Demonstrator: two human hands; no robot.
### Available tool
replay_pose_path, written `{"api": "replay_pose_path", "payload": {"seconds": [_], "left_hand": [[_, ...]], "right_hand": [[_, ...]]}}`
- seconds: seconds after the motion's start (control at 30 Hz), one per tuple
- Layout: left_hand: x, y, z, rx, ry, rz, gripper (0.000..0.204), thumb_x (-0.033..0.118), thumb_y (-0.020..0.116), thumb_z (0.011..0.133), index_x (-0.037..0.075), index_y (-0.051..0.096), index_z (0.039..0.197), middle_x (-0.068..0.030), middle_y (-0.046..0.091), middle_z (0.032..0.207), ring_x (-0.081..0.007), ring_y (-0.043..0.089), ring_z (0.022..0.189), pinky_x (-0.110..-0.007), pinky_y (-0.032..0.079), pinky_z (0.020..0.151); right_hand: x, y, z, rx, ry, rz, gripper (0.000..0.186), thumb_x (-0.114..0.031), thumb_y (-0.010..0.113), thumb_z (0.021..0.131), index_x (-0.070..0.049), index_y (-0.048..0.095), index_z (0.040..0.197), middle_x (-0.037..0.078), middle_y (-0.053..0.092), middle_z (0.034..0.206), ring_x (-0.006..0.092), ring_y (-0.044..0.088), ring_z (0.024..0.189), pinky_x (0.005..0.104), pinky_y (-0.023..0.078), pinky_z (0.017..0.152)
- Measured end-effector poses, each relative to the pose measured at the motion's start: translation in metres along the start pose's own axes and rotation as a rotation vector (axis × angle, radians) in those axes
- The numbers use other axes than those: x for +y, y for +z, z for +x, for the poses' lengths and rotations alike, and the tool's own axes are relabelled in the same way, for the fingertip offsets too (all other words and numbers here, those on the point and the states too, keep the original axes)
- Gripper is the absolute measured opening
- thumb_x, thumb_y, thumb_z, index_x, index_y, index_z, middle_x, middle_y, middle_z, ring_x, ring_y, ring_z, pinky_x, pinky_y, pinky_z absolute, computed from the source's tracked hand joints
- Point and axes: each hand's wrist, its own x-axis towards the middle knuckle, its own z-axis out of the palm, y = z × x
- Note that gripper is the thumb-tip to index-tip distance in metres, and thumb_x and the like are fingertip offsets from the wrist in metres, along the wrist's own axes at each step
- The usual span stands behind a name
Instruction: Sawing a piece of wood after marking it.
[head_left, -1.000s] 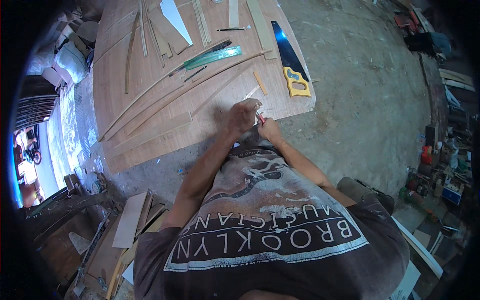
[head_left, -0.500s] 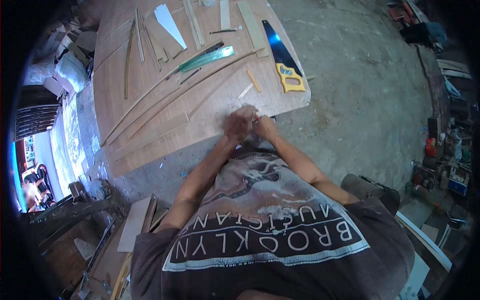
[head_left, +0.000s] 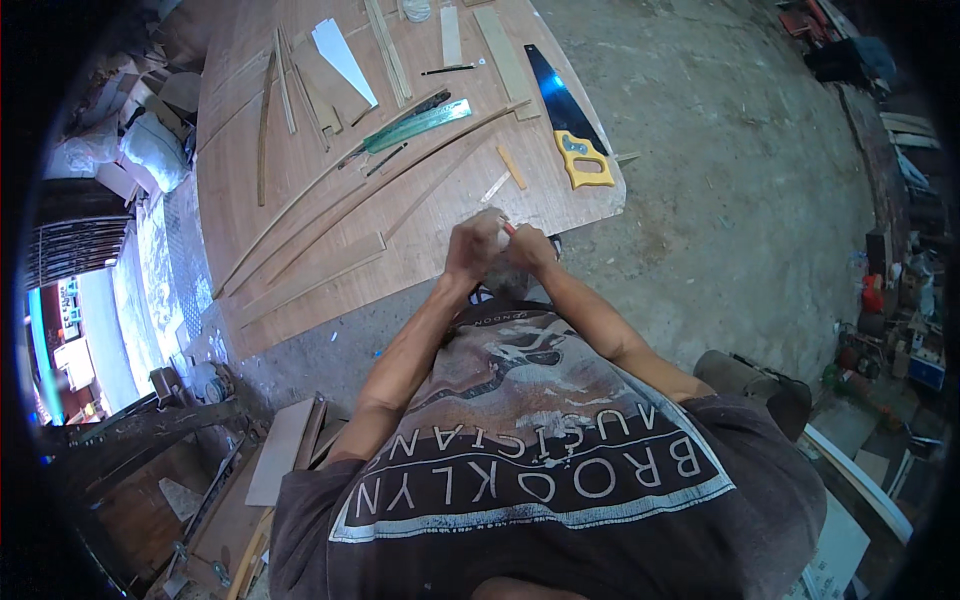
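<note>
My right grip clasps a small red tool beside my curled left grip, whose hold I cannot tell, at the near edge of the smooth wood-grained tabletop with its long thin wooden strips.

Wooden tabletop, yellow-handled handsaw, wooden strips

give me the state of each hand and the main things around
left hand, curled, any contents hidden
right hand, closed on the red object
red object, held, partly covered
handsaw, lying flat, not held
try square, lying flat, not held
green strip, lying flat, not held
white piece, lying flat, not held
</note>
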Motion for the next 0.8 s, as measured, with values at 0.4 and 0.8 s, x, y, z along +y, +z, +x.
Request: {"api": "replay_pose_path", "payload": {"seconds": [0.4, 0.8], "left_hand": [[-0.003, 0.021, -0.017, -0.074, 0.178, 0.260, 0.023, 0.009, 0.062, 0.072, 0.003, 0.064, 0.095, -0.0166, 0.066, 0.094, -0.0322, 0.066, 0.088, -0.038, 0.053, 0.075], [-0.076, -0.060, -0.014, 0.326, -0.775, -0.764, 0.014, 0.005, 0.055, 0.094, 0.002, 0.058, 0.107, -0.0069, 0.065, 0.103, -0.0152, 0.065, 0.090, -0.028, 0.057, 0.076]], "right_hand": [[0.077, 0.068, 0.068, -0.080, -0.247, -0.265, 0.031, -0.019, 0.060, 0.081, 0.001, 0.063, 0.105, 0.023, 0.065, 0.109, 0.0383, 0.063, 0.105, 0.0458, 0.050, 0.089], [0.048, 0.012, -0.002, 0.010, 0.081, 0.421, 0.036, -0.033, 0.065, 0.086, 0.001, 0.065, 0.097, 0.013, 0.067, 0.082, 0.0267, 0.063, 0.065, 0.0416, 0.049, 0.063]]}}
